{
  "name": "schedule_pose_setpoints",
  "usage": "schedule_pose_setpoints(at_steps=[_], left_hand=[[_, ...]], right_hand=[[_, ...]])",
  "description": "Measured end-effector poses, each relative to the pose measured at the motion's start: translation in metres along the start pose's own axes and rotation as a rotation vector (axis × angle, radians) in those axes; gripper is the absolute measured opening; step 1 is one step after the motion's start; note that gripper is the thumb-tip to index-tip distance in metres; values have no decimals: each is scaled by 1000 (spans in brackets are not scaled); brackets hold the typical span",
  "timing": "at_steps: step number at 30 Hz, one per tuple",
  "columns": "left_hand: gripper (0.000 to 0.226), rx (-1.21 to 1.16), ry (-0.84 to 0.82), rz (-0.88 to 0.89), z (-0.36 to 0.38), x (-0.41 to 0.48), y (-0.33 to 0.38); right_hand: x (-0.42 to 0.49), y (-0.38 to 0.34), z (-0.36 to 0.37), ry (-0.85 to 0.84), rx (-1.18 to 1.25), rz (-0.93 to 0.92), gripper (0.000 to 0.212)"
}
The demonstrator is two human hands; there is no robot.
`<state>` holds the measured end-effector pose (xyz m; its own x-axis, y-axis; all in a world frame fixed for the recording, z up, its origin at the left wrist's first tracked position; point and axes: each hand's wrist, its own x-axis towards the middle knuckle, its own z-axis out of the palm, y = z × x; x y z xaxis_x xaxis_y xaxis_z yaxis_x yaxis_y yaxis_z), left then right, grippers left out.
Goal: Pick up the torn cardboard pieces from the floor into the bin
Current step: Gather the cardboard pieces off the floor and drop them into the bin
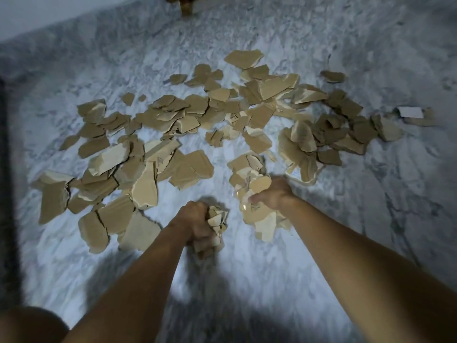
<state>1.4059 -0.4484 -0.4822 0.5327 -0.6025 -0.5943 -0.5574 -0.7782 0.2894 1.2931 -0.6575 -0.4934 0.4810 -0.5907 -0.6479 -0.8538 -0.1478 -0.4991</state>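
Observation:
Several torn brown cardboard pieces (173, 120) lie scattered across the marble floor (272, 268), in a wide band from left to right. My left hand (197, 226) grips a small bunch of cardboard scraps (217, 219) just above the floor, near the middle. My right hand (272, 194) grips a bigger bundle of cardboard pieces (257, 216) that hangs down below the fist, beside a small heap. No bin shows in this view.
A white slip of paper (410, 112) lies among the pieces at the far right. A wooden furniture leg (186, 6) stands at the top edge. A dark edge (5, 169) runs along the left side. My knee (27, 325) shows bottom left.

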Motion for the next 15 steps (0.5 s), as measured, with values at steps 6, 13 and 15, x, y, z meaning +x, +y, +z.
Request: schedule_pose_setpoints(at_steps=[6,13,15], left_hand=[[48,-144,21,57,-38,9,18],[55,25,-142,347,-24,32,115],[70,143,-118,486,2,34,129]], right_hand=[[-32,37,-69,-187,-355,-237,104],[-47,84,-92,126,-698,-366,83],[-49,99,-87,196,-558,-335,81]])
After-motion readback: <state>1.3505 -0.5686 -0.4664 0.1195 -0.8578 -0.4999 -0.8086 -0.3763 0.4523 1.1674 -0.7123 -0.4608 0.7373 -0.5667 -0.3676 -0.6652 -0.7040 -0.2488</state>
